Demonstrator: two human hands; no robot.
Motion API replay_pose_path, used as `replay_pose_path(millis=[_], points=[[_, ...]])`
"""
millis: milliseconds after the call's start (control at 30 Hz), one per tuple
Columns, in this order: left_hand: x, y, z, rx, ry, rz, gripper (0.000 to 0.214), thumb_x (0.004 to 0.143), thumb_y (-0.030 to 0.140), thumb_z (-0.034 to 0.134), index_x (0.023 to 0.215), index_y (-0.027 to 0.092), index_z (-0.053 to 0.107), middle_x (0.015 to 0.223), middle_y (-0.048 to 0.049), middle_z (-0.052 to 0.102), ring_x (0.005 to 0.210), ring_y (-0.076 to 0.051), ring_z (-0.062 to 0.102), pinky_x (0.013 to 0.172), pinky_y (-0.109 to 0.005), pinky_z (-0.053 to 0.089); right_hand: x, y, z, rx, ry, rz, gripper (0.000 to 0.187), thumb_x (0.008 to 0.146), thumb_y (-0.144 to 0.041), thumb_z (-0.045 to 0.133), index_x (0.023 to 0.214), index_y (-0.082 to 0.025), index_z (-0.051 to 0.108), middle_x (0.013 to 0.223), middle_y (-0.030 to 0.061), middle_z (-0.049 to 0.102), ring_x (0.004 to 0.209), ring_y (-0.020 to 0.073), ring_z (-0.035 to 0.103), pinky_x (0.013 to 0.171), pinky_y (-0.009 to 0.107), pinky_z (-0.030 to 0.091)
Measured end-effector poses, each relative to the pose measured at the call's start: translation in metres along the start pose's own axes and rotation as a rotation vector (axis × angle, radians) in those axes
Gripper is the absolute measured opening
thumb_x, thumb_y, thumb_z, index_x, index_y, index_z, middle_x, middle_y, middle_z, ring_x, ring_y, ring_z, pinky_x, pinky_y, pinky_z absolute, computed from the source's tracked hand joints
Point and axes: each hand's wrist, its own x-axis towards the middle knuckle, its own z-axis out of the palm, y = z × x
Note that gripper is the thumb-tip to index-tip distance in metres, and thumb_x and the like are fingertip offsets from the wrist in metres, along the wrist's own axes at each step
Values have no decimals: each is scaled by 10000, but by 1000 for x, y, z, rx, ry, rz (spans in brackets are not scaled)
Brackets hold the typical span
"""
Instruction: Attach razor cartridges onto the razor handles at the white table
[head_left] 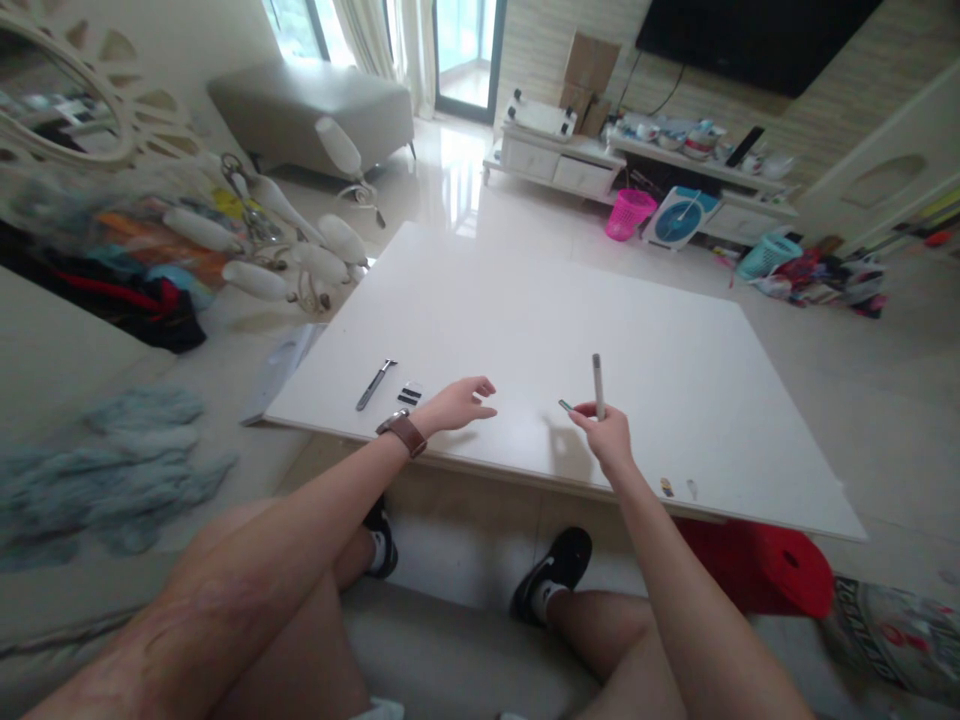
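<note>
My left hand [461, 402] hovers over the front part of the white table [525, 320], holding nothing, thumb and fingers apart. In my right hand [609, 436] a pale pen-like stick [598, 380] stands almost upright. Between the thumb and finger of that hand is a small flat dark piece [565, 405], too small to name. Left of my left hand lie a slim dark tool with a short crosshead, like a razor [375, 385], and a clear item with black strips [409, 394]. A small yellow-and-dark piece [667, 487] and a small clear piece [691, 489] lie near the front edge, right of my right wrist.
A red roll [780, 568] is beneath the table's right front corner. A chandelier with white shades [300, 235] stands beyond the left edge. Grey-green cloth [127, 470] lies at far left. A pink basket [630, 214] is on the floor behind.
</note>
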Motion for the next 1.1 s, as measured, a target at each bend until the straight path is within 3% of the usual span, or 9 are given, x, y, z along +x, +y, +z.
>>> replay_pose_path(millis=[67, 133, 200, 300, 467, 667, 900, 1100], points=[[1, -9, -20, 307, 187, -18, 379, 633, 231, 780, 996, 213, 674, 1101, -125, 641, 1066, -308, 586, 969, -421, 433, 16, 22, -15, 17, 106, 103, 351, 577, -412, 763, 773, -127, 695, 785, 111, 718, 737, 226, 647, 687, 330, 478], [-3, -18, -37, 623, 270, -138, 460, 690, 268, 734, 1134, 198, 634, 1197, -179, 568, 1171, -383, 498, 963, -489, 413, 24, 42, -23, -13, 139, 161, 362, 558, -402, 759, 783, -128, 688, 778, 104, 715, 722, 215, 645, 656, 312, 474], [-8, -23, -46, 808, 243, -245, 486, 744, 316, 682, 1209, 198, 597, 1249, -209, 510, 1208, -427, 442, 927, -519, 415, 27, 57, -25, -44, 134, 185, 355, 541, -386, 754, 773, -128, 683, 747, 95, 706, 687, 209, 638, 625, 303, 465], [-13, -26, -48, 915, 164, -303, 450, 788, 301, 617, 1229, 217, 578, 1244, -204, 488, 1191, -412, 436, 894, -491, 425, 27, 70, -22, -88, 110, 193, 328, 529, -377, 739, 740, -137, 668, 706, 80, 692, 643, 203, 623, 591, 293, 448], [-12, -23, -41, 950, 134, -279, 442, 772, 147, 530, 1208, 210, 569, 1201, -191, 494, 1104, -366, 478, 845, -441, 440, 31, 70, -20, -200, 141, 179, 360, 614, -468, 681, 803, -164, 645, 750, 84, 695, 649, 206, 601, 593, 285, 416], [-8, -28, -36, 913, 118, -217, 505, 737, 98, 501, 1232, 176, 572, 1195, -208, 495, 1089, -369, 489, 874, -463, 439, 33, 60, -26, -292, 178, 128, 397, 833, -494, 416, 935, -178, 634, 835, 97, 692, 712, 218, 600, 626, 291, 400], [-5, -22, -26, 811, 155, -121, 553, 710, 129, 569, 1261, 176, 566, 1146, -169, 557, 1090, -329, 532, 963, -413, 410, 26, 59, -33, -332, 134, 63, 355, 766, -418, 524, 940, -154, 686, 828, 95, 696, 701, 208, 593, 645, 295, 404], [0, -16, -28, 596, 182, -68, 498, 695, 152, 619, 1192, 185, 589, 911, -109, 662, 925, -281, 612, 871, -358, 448, 30, 63, -31, -299, 142, 59, 344, 756, -393, 526, 905, -133, 695, 800, 107, 686, 672, 208, 588, 643, 311, 419]])
